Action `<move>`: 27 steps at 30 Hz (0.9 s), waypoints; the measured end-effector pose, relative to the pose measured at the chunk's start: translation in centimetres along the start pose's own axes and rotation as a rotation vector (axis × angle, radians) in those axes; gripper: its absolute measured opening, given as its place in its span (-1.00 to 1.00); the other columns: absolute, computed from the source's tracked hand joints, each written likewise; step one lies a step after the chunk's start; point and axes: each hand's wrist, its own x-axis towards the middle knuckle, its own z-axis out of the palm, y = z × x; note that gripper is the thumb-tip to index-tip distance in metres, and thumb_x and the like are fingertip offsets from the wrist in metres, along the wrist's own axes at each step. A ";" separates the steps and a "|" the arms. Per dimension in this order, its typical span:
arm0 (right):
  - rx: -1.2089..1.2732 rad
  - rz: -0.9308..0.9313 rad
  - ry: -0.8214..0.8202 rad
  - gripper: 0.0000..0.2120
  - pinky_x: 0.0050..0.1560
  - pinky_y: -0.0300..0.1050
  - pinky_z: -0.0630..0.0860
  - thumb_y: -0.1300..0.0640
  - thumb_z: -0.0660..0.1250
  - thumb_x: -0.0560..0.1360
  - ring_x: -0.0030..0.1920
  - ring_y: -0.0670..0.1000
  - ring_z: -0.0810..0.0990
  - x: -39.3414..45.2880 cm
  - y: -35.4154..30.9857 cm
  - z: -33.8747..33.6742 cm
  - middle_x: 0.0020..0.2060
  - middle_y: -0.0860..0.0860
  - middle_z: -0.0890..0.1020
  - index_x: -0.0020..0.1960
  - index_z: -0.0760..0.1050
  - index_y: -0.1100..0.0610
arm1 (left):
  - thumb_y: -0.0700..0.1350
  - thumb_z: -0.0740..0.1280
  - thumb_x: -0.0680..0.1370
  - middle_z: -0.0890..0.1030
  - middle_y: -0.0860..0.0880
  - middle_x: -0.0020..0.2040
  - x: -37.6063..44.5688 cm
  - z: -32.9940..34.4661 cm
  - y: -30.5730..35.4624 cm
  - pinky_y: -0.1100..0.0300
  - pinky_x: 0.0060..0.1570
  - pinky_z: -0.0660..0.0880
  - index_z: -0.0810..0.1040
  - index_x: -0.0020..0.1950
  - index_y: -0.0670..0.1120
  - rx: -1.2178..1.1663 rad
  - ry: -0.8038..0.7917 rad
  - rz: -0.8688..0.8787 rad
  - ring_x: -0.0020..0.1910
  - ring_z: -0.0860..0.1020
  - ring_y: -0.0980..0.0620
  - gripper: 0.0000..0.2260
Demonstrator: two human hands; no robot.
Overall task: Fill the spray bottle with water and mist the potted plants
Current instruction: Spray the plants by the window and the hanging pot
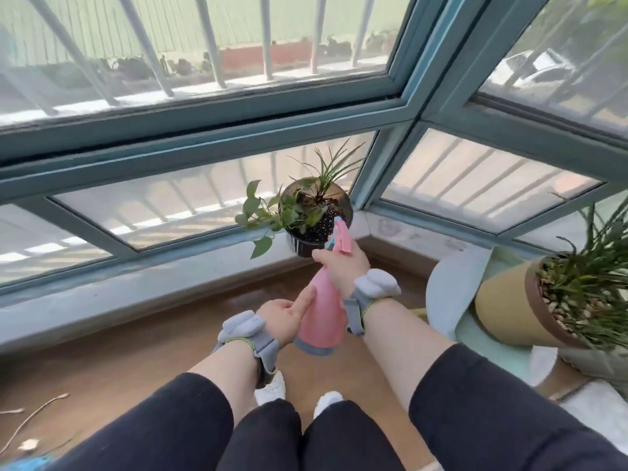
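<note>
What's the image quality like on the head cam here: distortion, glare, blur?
Head view: strong wide-angle distortion, the window frame bows and fans outward. Daylight comes through the glass, hazy and washed out beyond the bars, with no hard glare on the pink spray bottle. The black potted plant and both hands, left hand and right hand, are fairly sharp; the tan potted plant at the right edge is stretched and softer.

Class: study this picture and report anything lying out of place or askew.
Dry twigs and a scrap lie loose on the floor at lower left. The yellow pot appears tilted, though the wide lens may cause that. No spill shows.
</note>
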 end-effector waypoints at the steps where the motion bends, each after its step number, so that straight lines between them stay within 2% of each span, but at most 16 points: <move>1: 0.004 0.021 -0.001 -0.72 -0.15 -0.07 0.42 0.13 0.38 0.36 -0.20 0.06 0.47 0.4 -0.2 0.9 -0.22 0.01 0.55 0.06 0.50 0.14 | 0.44 0.08 0.44 0.57 -0.08 -0.29 0.7 -0.5 -0.4 0.07 -0.04 0.52 0.54 -0.24 -0.09 -0.005 0.002 -0.011 -0.23 0.56 -0.11 -0.39; 5: -0.008 0.076 -0.039 -0.71 -0.06 -0.09 0.44 0.13 0.34 0.36 -0.13 0.10 0.52 2.3 0.2 3.1 -0.17 0.02 0.55 0.08 0.47 0.07 | 0.40 0.05 0.49 0.60 -0.05 -0.19 2.7 -1.2 -1.7 0.12 -0.10 0.40 0.62 -0.13 -0.09 0.031 -0.016 -0.032 -0.11 0.55 -0.11 -0.38; 8: -0.027 0.136 -0.051 -0.70 -0.10 -0.07 0.46 0.13 0.33 0.31 -0.21 0.07 0.52 4.6 0.7 4.6 -0.19 0.02 0.57 0.04 0.47 0.07 | 0.38 0.06 0.51 0.58 -0.06 -0.17 4.6 -1.1 -2.3 0.11 -0.13 0.38 0.55 -0.18 -0.07 0.031 -0.042 -0.053 -0.13 0.52 -0.11 -0.44; 13: -0.058 0.187 -0.067 -0.52 0.03 0.02 0.55 0.08 0.31 0.14 -0.14 0.09 0.58 8.5 2.7 6.4 -0.13 -0.01 0.60 0.07 0.49 0.04 | 0.40 0.09 0.48 0.56 0.00 -0.09 7.6 0.3 -3.3 0.14 -0.01 0.41 0.52 -0.22 0.04 -0.052 -0.082 -0.117 -0.07 0.52 -0.05 -0.53; 16: -0.059 0.226 -0.058 -0.62 0.05 0.01 0.54 0.13 0.34 0.18 -0.12 0.10 0.60 11.1 4.1 7.1 -0.16 -0.02 0.59 0.00 0.48 0.03 | 0.43 0.10 0.45 0.59 0.02 -0.07 9.9 2.0 -4.1 0.14 -0.01 0.42 0.60 -0.03 0.02 -0.090 -0.057 -0.165 -0.07 0.54 -0.03 -0.45; 17: -0.061 0.238 -0.057 -0.64 0.04 0.02 0.54 0.14 0.34 0.18 -0.13 0.10 0.60 11.7 4.5 7.2 -0.18 -0.03 0.59 -0.03 0.48 0.03 | 0.43 0.09 0.45 0.60 0.02 -0.07 10.5 2.4 -4.1 0.15 -0.03 0.42 0.60 -0.02 0.01 -0.094 -0.052 -0.175 -0.08 0.54 -0.02 -0.45; 20: -0.061 0.267 -0.075 -0.55 0.07 0.06 0.57 0.07 0.34 0.06 -0.15 0.07 0.63 14.2 6.0 7.5 -0.19 -0.08 0.61 -0.04 0.49 0.01 | 0.38 0.14 0.48 0.61 -0.01 -0.13 12.2 3.7 -3.4 0.14 -0.04 0.44 0.57 -0.16 0.00 -0.125 -0.052 -0.218 -0.14 0.54 -0.04 -0.52; 22: -0.065 0.285 -0.085 -0.49 0.09 0.06 0.57 0.04 0.33 0.03 -0.16 0.03 0.64 15.2 6.8 7.5 -0.17 -0.12 0.62 0.00 0.51 -0.05 | 0.36 0.16 0.48 0.61 -0.02 -0.13 12.7 3.9 -3.1 0.14 -0.03 0.46 0.54 -0.20 0.01 -0.146 -0.061 -0.232 -0.10 0.57 -0.09 -0.56; 27: -0.118 0.325 -0.077 -0.53 0.08 0.07 0.58 -0.01 0.31 -0.06 -0.21 0.03 0.63 17.9 8.5 7.0 -0.24 -0.14 0.62 -0.13 0.53 -0.12 | 0.38 0.17 0.46 0.59 0.00 -0.14 14.4 5.6 -2.5 0.16 -0.08 0.38 0.51 -0.26 0.04 -0.175 -0.072 -0.257 -0.10 0.53 -0.05 -0.57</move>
